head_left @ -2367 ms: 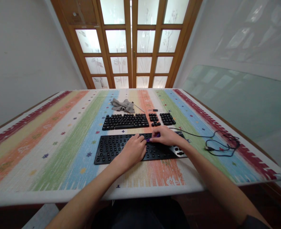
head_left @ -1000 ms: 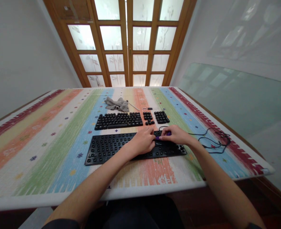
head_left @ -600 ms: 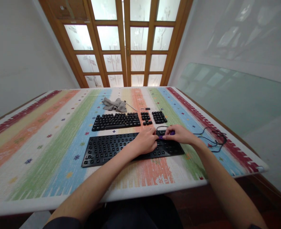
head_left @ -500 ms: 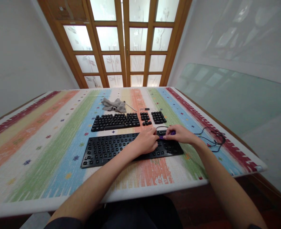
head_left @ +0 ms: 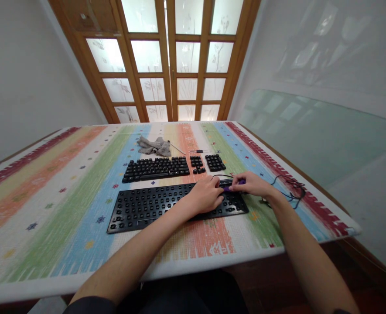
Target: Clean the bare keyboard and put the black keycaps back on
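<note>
A black keyboard base (head_left: 147,205) without keycaps lies on the striped table cover. My left hand (head_left: 207,196) rests on its right part, fingers curled and pressing down. My right hand (head_left: 251,184) is closed on a small purple tool (head_left: 233,183) at the base's far right end, its tip between both hands. Behind the base the removed black keycaps (head_left: 156,168) lie laid out in keyboard order, with a smaller group (head_left: 215,162) to their right.
A grey cloth (head_left: 153,146) and a thin screwdriver (head_left: 199,151) lie behind the keycaps. The keyboard's black cable (head_left: 289,187) is coiled near the table's right edge. A glass pane (head_left: 326,131) leans on the right wall; wooden glazed doors (head_left: 169,61) stand behind the table.
Both hands have shifted rightward along the keyboard base, from its middle to its far right end. My view has turned so the table sits further left.
</note>
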Available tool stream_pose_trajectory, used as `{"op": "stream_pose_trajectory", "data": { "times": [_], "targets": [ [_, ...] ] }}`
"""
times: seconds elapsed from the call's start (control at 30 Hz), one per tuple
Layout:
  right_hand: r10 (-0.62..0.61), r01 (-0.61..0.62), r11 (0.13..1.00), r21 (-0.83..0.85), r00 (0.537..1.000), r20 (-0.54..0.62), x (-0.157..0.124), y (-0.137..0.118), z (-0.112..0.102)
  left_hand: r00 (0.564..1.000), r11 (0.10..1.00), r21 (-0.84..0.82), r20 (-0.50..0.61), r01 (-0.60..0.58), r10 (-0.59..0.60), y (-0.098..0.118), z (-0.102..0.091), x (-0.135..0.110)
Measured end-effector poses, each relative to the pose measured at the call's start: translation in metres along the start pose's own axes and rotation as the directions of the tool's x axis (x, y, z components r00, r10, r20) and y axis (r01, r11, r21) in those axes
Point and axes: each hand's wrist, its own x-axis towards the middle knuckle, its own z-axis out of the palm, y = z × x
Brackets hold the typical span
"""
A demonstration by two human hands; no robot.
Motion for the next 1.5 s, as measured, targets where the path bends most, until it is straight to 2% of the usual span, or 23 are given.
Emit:
{"op": "stream_pose_trajectory", "data": {
  "times": [0.33,0.73,0.97,1.5],
  "targets": [
    [0.074,-0.071,0.997,0.041,0.994,-0.086,-0.009,0.007,-0.007,1.0,1.0,0.011,0.025,-0.01,0.01,0.009,0.002,0.017],
    [0.061,-0.05,0.997,0.066,0.983,-0.171,-0.016,0.011,-0.008,0.999,1.0,0.024,0.028,-0.016,0.016,0.013,0.003,0.029],
    [0.078,-0.071,0.997,0.037,0.966,-0.247,-0.017,0.016,-0.009,1.0,0.999,0.047,0.013,-0.028,0.028,0.017,0.009,0.036],
    [0.075,-0.097,0.995,-0.039,0.922,-0.379,-0.015,0.018,-0.004,1.0,0.999,0.041,0.01,-0.029,0.028,0.021,0.009,0.044]
  ]
}}
